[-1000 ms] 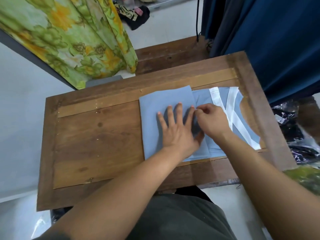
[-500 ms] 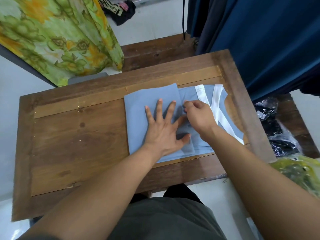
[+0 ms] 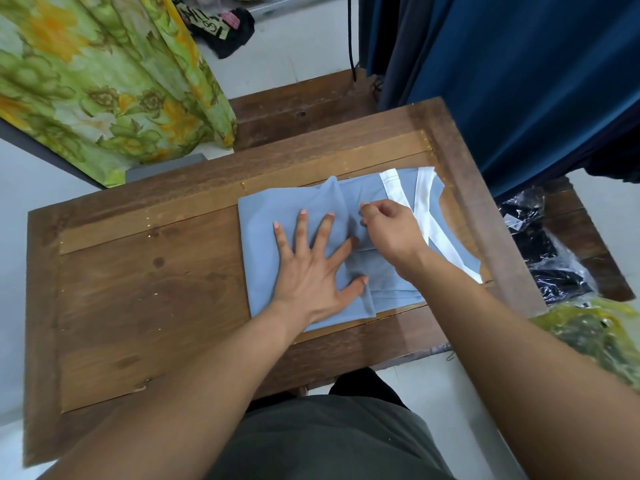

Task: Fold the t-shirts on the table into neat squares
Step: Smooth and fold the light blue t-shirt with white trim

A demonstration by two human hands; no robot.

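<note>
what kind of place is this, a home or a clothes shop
Hard to be sure, but it looks like a small garment shop or sewing workroom. A worn wooden table serves as the folding surface, fabrics hang around it, a floral cloth and dark blue fabric, and plastic-bagged dark clothing sits alongside.

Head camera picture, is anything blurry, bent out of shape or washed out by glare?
Head view: wide-angle bending curves the wooden table edges and stretches the forearms near the bottom; light is soft and even, no harsh glare; the left hand, right hand and blue t-shirt are sharp; the yellow-green bag at the right edge looks smeared.
</note>
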